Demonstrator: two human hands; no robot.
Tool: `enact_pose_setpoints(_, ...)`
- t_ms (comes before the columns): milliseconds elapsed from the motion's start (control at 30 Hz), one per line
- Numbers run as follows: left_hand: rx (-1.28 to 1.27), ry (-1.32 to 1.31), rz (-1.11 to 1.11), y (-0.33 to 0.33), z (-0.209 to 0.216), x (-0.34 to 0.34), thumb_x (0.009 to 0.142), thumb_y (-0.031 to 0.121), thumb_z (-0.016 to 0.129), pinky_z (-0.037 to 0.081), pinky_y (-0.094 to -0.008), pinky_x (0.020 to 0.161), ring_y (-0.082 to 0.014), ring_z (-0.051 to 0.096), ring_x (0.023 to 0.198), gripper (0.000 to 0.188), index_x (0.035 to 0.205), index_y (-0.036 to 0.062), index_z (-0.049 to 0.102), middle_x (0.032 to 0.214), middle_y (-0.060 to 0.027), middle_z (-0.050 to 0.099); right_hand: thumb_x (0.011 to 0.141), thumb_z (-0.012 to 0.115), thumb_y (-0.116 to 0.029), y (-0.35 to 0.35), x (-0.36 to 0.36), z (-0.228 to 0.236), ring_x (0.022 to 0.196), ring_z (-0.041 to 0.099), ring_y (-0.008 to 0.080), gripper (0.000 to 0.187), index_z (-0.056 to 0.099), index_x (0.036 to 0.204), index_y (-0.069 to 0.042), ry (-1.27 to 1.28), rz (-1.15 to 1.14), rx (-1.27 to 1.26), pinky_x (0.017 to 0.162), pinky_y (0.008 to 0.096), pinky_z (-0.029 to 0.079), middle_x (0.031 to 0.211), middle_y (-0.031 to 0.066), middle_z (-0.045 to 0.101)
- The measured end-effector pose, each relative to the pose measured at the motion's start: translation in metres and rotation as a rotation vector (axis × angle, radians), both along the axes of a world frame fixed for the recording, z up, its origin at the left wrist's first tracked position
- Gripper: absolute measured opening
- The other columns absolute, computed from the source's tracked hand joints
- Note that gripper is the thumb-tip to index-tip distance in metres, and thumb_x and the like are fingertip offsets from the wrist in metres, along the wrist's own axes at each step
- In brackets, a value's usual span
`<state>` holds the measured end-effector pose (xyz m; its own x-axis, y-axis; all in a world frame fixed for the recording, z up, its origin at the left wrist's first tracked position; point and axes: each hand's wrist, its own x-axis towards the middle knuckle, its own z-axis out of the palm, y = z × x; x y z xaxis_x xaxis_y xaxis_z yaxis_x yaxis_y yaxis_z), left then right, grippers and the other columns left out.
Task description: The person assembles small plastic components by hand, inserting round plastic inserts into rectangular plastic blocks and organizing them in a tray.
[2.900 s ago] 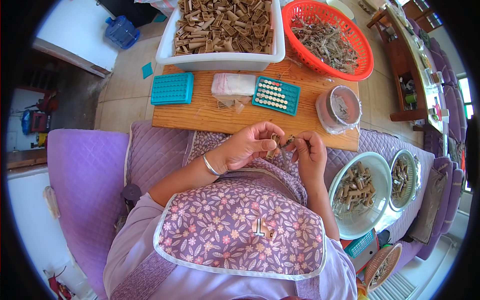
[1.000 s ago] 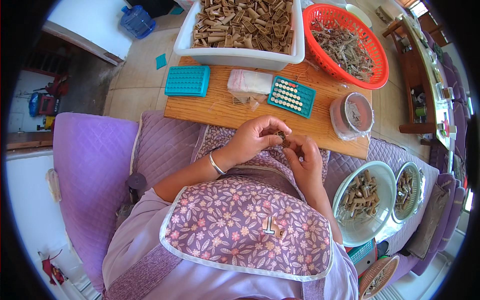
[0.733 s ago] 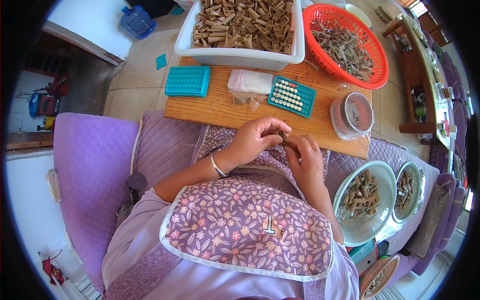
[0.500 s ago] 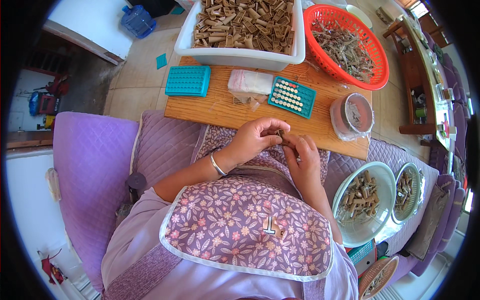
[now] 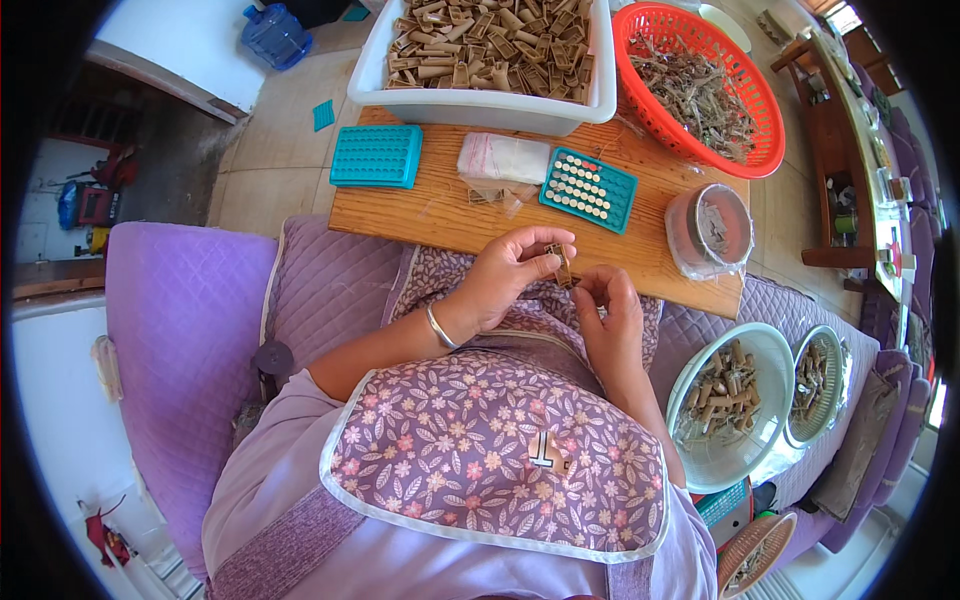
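Over the front edge of the wooden table (image 5: 420,225), my left hand (image 5: 500,278) pinches a small brown plastic piece (image 5: 563,268) between thumb and fingers. The piece stands tilted, its hollow side showing. Just right of its lower end is my right hand (image 5: 612,318), fingers curled and pressed together. A small dark bit shows at those fingertips, too small to name. Beyond the hands lies a teal tray (image 5: 622,205) with rows of small round silvery discs in part of its holes. Left of it rests a white plastic packet (image 5: 503,158).
A white tub (image 5: 480,112) of similar brown pieces stands at the back, beside a red basket (image 5: 768,135) of clear scraps. Stacked teal trays (image 5: 375,155) lie at left, a pinkish pot (image 5: 683,235) at right. Pale green baskets (image 5: 690,450) hold more brown pieces at my right.
My hands have drawn slightly apart. The brown piece, mostly hidden between the fingers before, is now turned more upright and in plain sight in my left hand.
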<state>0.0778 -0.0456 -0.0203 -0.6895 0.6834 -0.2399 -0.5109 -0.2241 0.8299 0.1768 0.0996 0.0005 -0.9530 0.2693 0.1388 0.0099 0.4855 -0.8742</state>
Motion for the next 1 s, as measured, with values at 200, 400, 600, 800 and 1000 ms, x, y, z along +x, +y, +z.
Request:
enact_pose_setpoints(200, 0.020, -0.094, 0.054, 0.001, -0.001, -0.002, 0.091, 0.006, 0.060, 0.048, -0.0247, 0.088, -0.0103, 0.058, 0.100, 0.030, 0.120, 0.0041, 0.056, 0.110, -0.0053, 0.062, 0.080, 0.063, 0.004, -0.001, -0.004, -0.010, 0.070, 0.059, 0.0255, 0.018, 0.051, 0.093, -0.001, -0.042, -0.033, -0.027, 0.063, 0.0348, 0.048, 0.082, 0.0132, 0.058)
enact_pose_setpoints(400, 0.033, -0.134, 0.088, 0.002, -0.009, -0.004, 0.090, 0.006, 0.061, 0.050, -0.0266, 0.088, -0.0112, 0.059, 0.098, 0.029, 0.119, 0.0037, 0.056, 0.109, -0.0060, 0.063, 0.081, 0.062, 0.004, 0.002, -0.014, -0.016, 0.074, 0.060, 0.0195, 0.021, 0.060, 0.100, -0.003, 0.068, 0.051, 0.148, 0.065, 0.0302, 0.048, 0.082, 0.0096, 0.060)
enact_pose_setpoints(600, 0.025, -0.197, 0.115, 0.002, -0.016, -0.011, 0.091, 0.007, 0.059, 0.050, -0.0273, 0.087, -0.0118, 0.059, 0.099, 0.028, 0.119, 0.0035, 0.056, 0.109, -0.0059, 0.062, 0.081, 0.062, 0.001, 0.004, -0.028, -0.021, 0.081, 0.058, 0.0336, 0.020, 0.063, 0.100, -0.003, -0.013, 0.124, 0.136, 0.068, 0.0390, 0.048, 0.088, 0.0160, 0.059)
enact_pose_setpoints(800, 0.045, -0.212, 0.122, 0.009, -0.031, -0.025, 0.093, 0.009, 0.056, 0.046, -0.0220, 0.079, -0.0068, 0.055, 0.091, 0.027, 0.120, 0.0082, 0.058, 0.107, -0.0006, 0.062, 0.080, 0.064, -0.001, 0.035, -0.062, -0.029, 0.088, 0.058, 0.0313, 0.014, 0.067, 0.093, -0.003, 0.159, -0.177, 0.087, 0.074, 0.0391, 0.049, 0.092, 0.0137, 0.060)
enact_pose_setpoints(1000, 0.081, -0.259, 0.035, 0.018, -0.039, -0.031, 0.093, 0.011, 0.057, 0.046, -0.0231, 0.083, -0.0084, 0.057, 0.093, 0.030, 0.123, 0.0091, 0.056, 0.112, -0.0030, 0.062, 0.077, 0.067, -0.003, 0.066, -0.079, -0.055, 0.085, 0.058, 0.0293, 0.010, 0.068, 0.087, -0.004, 0.140, -0.174, 0.581, 0.075, 0.0383, 0.047, 0.089, 0.0118, 0.059)
